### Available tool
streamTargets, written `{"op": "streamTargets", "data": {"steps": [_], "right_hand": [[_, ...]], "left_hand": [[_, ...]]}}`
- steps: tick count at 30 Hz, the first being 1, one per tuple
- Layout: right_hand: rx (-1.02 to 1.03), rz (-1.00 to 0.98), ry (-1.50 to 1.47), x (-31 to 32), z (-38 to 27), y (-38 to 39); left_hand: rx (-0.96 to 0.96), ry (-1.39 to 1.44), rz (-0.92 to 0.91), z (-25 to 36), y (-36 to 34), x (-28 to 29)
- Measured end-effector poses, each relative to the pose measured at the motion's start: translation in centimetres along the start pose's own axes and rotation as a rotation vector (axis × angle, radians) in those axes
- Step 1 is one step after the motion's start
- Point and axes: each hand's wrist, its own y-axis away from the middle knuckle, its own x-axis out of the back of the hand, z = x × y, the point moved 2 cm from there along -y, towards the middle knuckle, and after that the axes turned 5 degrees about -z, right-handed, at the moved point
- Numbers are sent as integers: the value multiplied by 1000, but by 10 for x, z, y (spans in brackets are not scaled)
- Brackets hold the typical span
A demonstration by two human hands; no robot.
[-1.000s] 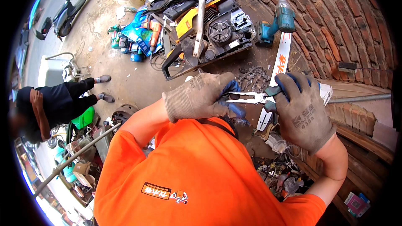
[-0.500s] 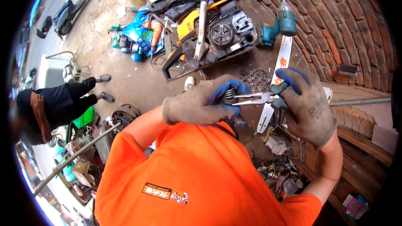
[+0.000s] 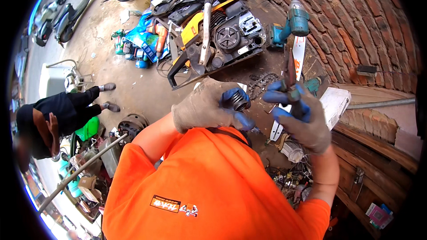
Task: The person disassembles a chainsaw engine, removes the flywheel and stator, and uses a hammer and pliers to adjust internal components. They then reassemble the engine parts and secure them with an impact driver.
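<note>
My left hand (image 3: 202, 104), in a grey-brown work glove with blue fingertips, is closed round a small dark ribbed part (image 3: 239, 101) that looks like a coil spring. Apart from it on the right, my gloved right hand (image 3: 309, 122) grips pliers (image 3: 291, 73), their jaws pointing away from me. The pliers are seen edge-on, so I cannot tell whether their jaws touch each other. Beyond my hands lies a partly dismantled chainsaw (image 3: 227, 38) with an orange cover. Behind the right hand rests a white guide bar (image 3: 300, 53).
A teal cordless impact wrench (image 3: 298, 21) stands by the brick wall (image 3: 356, 31). A loose saw chain (image 3: 261, 84) lies between the chainsaw and my right hand. A white box (image 3: 334, 104) is at the right. A person (image 3: 53, 124) stands at the left, near a metal pole (image 3: 84, 169).
My right hand has drawn the pliers back from the ribbed part and turned them from pointing left to pointing away. My left hand keeps its hold, tilting the part slightly.
</note>
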Motion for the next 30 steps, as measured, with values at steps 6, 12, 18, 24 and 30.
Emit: {"op": "streamTargets", "data": {"steps": [6,12,18,24,30], "right_hand": [[411,44,106,-32,39,-18],[262,86,-247,-38,36,-19],[411,135,-201,-39,53,-24],[262,185,68,-46,54,-16],[235,119,-87,-50,42,-24]], "left_hand": [[103,257,-50,-7,-6,-15],[114,817,-286,-1,1,-18],[-100,858,104,4,7,-25],[-59,171,217,0,19,-24],[-192,-126,310,4,25,-28]]}}
